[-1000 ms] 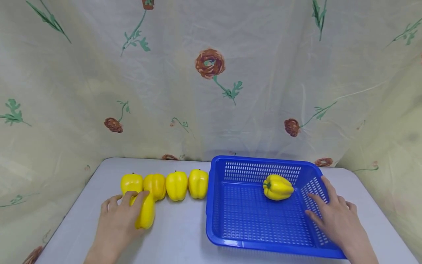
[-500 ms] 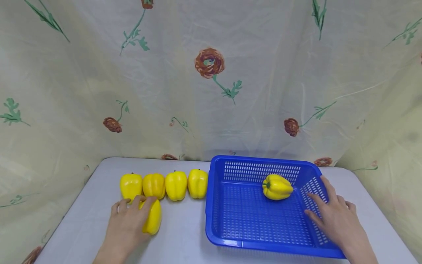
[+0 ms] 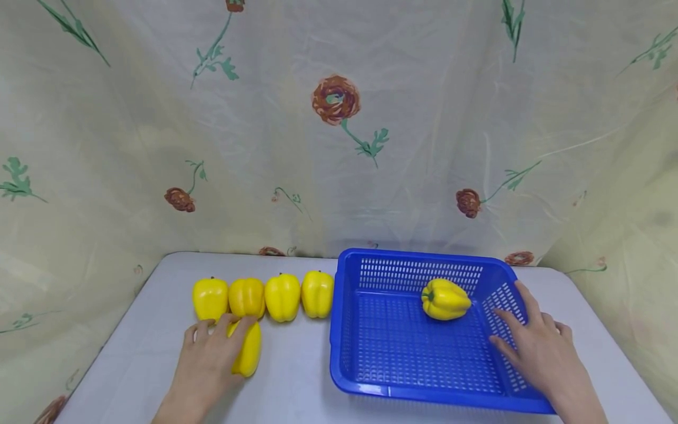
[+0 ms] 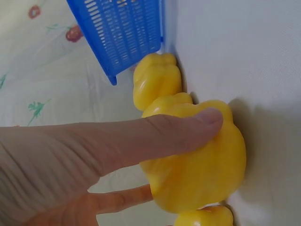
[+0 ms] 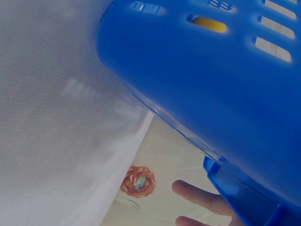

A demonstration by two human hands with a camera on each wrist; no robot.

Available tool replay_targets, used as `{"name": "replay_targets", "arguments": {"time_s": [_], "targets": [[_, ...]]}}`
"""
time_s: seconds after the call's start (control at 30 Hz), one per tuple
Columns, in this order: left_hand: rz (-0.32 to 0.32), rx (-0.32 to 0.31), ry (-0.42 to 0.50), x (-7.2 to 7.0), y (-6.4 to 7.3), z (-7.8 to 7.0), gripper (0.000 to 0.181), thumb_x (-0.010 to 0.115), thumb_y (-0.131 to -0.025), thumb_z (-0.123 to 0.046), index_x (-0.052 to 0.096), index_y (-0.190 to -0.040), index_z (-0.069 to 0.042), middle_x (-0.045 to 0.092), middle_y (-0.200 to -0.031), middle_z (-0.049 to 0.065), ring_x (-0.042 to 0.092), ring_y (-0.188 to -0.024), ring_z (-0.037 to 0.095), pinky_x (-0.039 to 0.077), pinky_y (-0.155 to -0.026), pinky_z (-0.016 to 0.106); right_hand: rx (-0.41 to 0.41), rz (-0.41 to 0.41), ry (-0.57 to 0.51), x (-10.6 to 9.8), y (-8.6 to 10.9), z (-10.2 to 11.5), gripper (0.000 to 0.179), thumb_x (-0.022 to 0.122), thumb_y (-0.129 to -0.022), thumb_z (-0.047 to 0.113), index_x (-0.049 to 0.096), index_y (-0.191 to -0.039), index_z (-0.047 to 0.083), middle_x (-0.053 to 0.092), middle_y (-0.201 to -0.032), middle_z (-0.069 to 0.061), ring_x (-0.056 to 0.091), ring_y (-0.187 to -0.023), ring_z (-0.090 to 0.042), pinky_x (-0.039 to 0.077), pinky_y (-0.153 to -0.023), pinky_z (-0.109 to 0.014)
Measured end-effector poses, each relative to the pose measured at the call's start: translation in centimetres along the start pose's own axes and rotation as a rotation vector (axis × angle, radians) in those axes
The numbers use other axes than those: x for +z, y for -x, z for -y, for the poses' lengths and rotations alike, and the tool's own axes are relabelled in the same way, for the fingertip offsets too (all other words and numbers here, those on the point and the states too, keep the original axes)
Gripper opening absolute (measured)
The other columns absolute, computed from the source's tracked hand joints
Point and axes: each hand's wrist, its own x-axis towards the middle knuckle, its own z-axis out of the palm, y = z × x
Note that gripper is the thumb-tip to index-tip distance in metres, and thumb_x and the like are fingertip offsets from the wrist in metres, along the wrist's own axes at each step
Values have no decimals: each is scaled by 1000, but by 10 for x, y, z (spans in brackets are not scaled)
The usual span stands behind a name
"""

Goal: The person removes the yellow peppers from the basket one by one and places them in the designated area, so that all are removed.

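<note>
My left hand (image 3: 209, 359) grips a yellow bell pepper (image 3: 249, 353), just in front of a row of yellow bell peppers. In the left wrist view my thumb presses along the side of that bell pepper (image 4: 202, 169), which partly hides others behind it. The row holds a left-end pepper (image 3: 210, 298), a more orange one (image 3: 247, 297), and further ones toward the basket. My right hand (image 3: 545, 350) holds the right rim of a blue plastic basket (image 3: 418, 400), with some fingers inside the wall and others outside. One yellow bell pepper (image 3: 446, 300) lies on its side inside the basket.
Everything stands on a white table (image 3: 286, 383). A flower-patterned curtain (image 3: 402, 176) hangs behind and at both sides. The rightmost pepper of the row (image 3: 318, 294) sits close to the basket's left wall.
My left hand has shifted right and slightly toward me with its bell pepper, slowing in the last half second. The right hand and basket have stayed in place.
</note>
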Motion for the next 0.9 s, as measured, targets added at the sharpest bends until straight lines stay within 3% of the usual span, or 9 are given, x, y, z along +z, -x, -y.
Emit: {"name": "replay_targets", "arguments": {"time_s": [0.43,0.7,0.9], "targets": [[48,6,42,-1,-1,-2,97,107,-59,-23,57,-143,-24,64,-141,13,61,-124,48,46,-107,74,-2,-5,-1,0,0,0,57,80,-96,37,67,-142,6,16,-170,-36,56,-120,-68,43,-93,-86],[15,43,82,1,-1,-3,97,107,-57,-22,58,-141,-25,66,-137,8,62,-123,46,46,-109,72,-7,-15,6,1,1,-1,56,80,-95,37,68,-140,6,18,-170,-36,57,-118,-67,44,-92,-85],[-24,52,50,2,-2,-5,97,108,-57,-22,58,-140,-25,66,-137,9,62,-122,46,46,-110,72,0,-6,9,1,0,-1,56,80,-95,37,68,-140,5,17,-170,-36,57,-119,-67,44,-93,-85]]}}
